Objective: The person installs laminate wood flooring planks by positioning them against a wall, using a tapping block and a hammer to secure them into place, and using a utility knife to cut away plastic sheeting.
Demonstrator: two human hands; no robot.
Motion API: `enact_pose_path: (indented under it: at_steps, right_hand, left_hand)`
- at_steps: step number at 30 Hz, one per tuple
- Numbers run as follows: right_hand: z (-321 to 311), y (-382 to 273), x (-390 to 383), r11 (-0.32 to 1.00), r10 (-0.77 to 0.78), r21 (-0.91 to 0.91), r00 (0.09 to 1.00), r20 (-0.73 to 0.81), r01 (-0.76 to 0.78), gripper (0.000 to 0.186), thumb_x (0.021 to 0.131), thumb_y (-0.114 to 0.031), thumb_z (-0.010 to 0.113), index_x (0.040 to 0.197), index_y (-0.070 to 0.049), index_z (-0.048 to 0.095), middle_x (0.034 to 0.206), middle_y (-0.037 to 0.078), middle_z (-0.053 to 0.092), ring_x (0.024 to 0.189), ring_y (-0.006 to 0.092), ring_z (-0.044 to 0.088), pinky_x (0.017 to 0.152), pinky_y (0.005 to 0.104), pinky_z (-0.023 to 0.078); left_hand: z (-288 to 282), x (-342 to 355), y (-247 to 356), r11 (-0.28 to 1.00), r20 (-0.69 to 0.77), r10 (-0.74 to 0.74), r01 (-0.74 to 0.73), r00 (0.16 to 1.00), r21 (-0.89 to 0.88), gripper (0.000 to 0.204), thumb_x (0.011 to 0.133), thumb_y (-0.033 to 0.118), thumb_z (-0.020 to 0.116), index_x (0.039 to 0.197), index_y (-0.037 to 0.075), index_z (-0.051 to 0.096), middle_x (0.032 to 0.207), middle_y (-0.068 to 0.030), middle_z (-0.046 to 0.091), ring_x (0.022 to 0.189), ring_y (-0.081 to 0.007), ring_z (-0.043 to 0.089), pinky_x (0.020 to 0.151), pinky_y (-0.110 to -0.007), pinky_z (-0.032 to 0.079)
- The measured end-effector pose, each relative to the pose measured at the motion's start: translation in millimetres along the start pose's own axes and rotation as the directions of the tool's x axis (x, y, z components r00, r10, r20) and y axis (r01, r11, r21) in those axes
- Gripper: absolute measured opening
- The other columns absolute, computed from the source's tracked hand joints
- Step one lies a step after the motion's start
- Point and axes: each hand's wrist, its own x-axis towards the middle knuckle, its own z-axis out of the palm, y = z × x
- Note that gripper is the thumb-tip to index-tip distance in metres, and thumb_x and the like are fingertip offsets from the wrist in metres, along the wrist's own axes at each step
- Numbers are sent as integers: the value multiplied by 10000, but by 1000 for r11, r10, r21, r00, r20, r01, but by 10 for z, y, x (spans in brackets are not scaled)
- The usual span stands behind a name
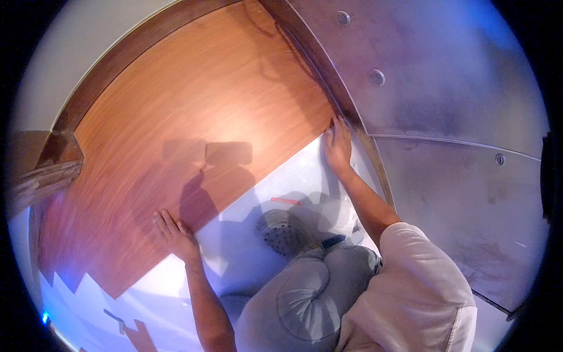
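Note:
My left hand (176, 234) lies on the wood-grain flooring (135, 123), fingers spread, near the lower edge of the laid planks. My right hand (339, 146) rests at the planks' right end, against the dark skirting (319, 70), fingers extended. The planks end in a stepped edge at the lower left, over white underlay (240, 258). A thin red stick (285, 201) lies on the underlay between my hands, and a dark blue object (333, 240), too small to name, lies by my knee. Shadows fall across the wood.
A grey metal panel (446, 88) with round vents runs along the right. A pale wall (82, 53) curves along the upper left, with a wooden post or trim (47, 182) at the left. An L-shaped metal tool (116, 320) and a wood offcut (141, 334) lie at the lower left.

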Motion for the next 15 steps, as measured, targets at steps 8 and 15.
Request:
enact_pose_path:
  at_steps: [8, 15]
  right_hand:
    - [157, -906, 291, 928, -358, 148, 929, 99, 342, 453, 979, -166, 567, 1385, 33, 538, 1485, 251, 497, 1390, 408, 457, 1186, 474, 338]
    - [694, -1595, 381, 887, -404, 367, 854, 327, 278, 564, 993, -231, 502, 1488, 34, 453, 1559, 277, 413, 1474, 403, 354, 1254, 468, 217]
  left_hand:
    - [55, 17, 57, 999, -28, -32, 31, 999, -36, 482, 1077, 254, 431, 1506, 38, 472, 1606, -192, 386, 1467, -427, 356, 1227, -505, 268]
    - [-108, 161, 18, 889, 225, -215, 286, 950, -359, 476, 959, 245, 590, 1404, 75, 577, 1433, -173, 560, 1376, -380, 467, 1186, -497, 333]
